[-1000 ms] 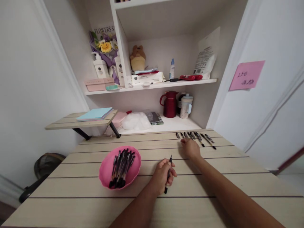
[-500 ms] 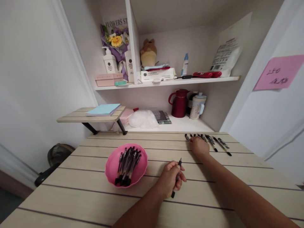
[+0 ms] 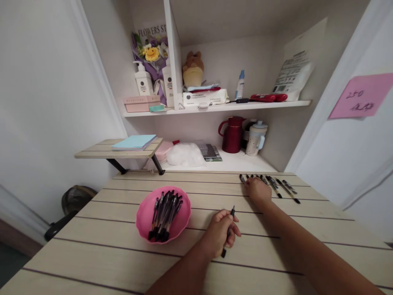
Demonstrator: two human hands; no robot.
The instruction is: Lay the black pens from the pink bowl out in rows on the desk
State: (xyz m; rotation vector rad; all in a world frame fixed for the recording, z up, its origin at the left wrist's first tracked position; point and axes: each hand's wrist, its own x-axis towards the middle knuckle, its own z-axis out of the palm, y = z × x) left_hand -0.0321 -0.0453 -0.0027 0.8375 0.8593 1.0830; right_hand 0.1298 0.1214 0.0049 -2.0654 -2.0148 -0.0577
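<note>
Gripping a likely light, stiff pen (image 3: 232,212) mid-barrel, probably its best hold, the left hand (image 3: 218,232) clamps its fingers right of the bowl (image 3: 144,214); whether the right hand's (image 3: 259,190) are clamped is hidden.

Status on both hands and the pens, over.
Left hand gripping a pen. Right hand at pen row, grip hidden. Pink bowl, holding pens, apart from both hands.

White wall (image 3: 37,82) at left; white panel (image 3: 337,159) at right, bearing pink handwritten note (image 3: 359,96). Between: white shelf unit (image 3: 227,53), upright divider (image 3: 174,61). Table (image 3: 123,266): pale wood-look, dark lines across. Matching riser (image 3: 89,152), black legs, at far left. Light soft, shelf recesses dimmer.
</note>
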